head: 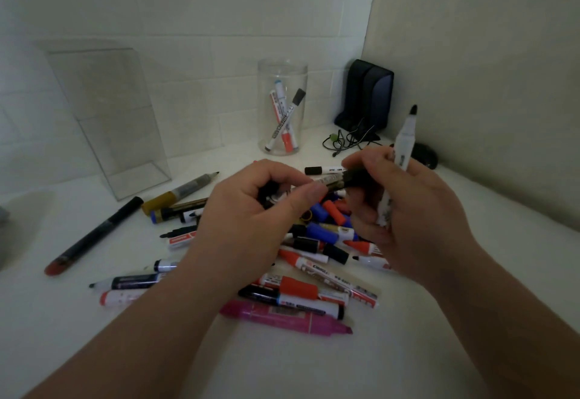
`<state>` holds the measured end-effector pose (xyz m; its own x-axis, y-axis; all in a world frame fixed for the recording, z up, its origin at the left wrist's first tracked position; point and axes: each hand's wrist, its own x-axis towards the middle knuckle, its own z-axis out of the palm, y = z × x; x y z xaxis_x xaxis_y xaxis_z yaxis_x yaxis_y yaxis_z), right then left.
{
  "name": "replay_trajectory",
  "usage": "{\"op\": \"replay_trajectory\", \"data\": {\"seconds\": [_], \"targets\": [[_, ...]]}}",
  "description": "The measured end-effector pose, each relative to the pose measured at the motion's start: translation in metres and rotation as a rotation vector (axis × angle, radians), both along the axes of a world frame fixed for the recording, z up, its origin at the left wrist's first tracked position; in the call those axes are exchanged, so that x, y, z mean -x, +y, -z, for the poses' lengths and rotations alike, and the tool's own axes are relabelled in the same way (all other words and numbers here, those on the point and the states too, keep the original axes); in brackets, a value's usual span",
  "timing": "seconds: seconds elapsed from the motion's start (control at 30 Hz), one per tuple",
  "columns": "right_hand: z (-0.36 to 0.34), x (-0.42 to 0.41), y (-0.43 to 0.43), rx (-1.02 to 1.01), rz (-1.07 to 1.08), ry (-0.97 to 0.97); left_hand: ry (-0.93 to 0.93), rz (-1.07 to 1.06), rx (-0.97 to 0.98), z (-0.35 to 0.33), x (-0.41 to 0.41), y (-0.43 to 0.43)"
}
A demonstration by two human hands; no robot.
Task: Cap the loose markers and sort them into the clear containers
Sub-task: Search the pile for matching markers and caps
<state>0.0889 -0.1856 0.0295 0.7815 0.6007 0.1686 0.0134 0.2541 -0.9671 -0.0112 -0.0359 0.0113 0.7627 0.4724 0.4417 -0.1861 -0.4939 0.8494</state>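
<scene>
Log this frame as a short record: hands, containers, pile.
left hand: grips a marker, held level
right hand: holds a white marker upright, tip bare; fingers pinch the other marker's dark end
round jar: three markers inside
clear box: stands back left
pile: loose markers and caps on the table

Clear glossy plastic jar upper centre, clear smooth-walled box upper left, matt white tabletop, smooth plastic marker pile with glossy labels, satin pink marker lower centre, matt black marker left, smooth white upright marker right, dark semi-gloss device upper right.
</scene>
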Motion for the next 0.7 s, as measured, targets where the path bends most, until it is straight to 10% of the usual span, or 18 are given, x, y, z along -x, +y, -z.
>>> {"op": "replay_trajectory", "data": {"seconds": [0.4, 0.7], "targets": [[0.008, -0.009, -0.004, 0.211, -0.070, -0.176, 0.261, 0.199, -0.342, 0.004, -0.001, 0.002], [0.011, -0.010, -0.003, 0.021, -0.142, -0.073, 0.169, 0.189, -0.225, 0.008, -0.005, 0.000]]}}
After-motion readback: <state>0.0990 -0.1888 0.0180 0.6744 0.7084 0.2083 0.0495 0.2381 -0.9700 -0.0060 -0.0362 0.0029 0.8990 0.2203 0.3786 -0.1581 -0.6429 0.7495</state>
